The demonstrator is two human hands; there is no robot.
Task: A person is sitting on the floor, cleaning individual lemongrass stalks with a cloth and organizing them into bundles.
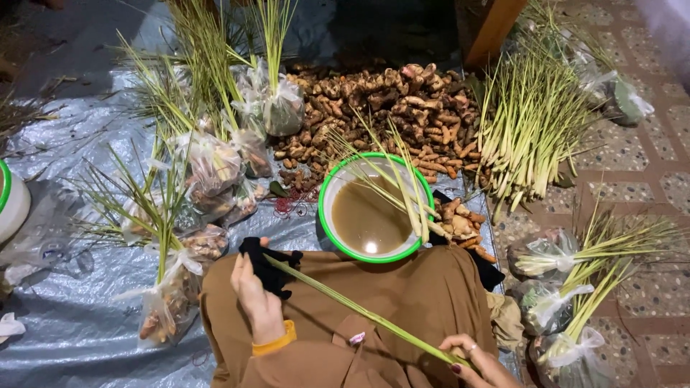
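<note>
1. Holding a long green lemongrass stalk (359,310) across the lap, the left hand (256,302) has its grip closed near the upper end by a black cloth (269,264).
2. The right hand (480,361) pinches the lower end.
3. A green-rimmed bowl (376,208) of brown water sits just beyond the knees.

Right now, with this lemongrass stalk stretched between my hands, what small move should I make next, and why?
Probably draw the black cloth in your left hand along the stalk toward your right hand. The cloth sits at the stalk's far tip, the right hand pinches the other end, and the length between looks unwiped. The bowl of murky water is close by.
</note>
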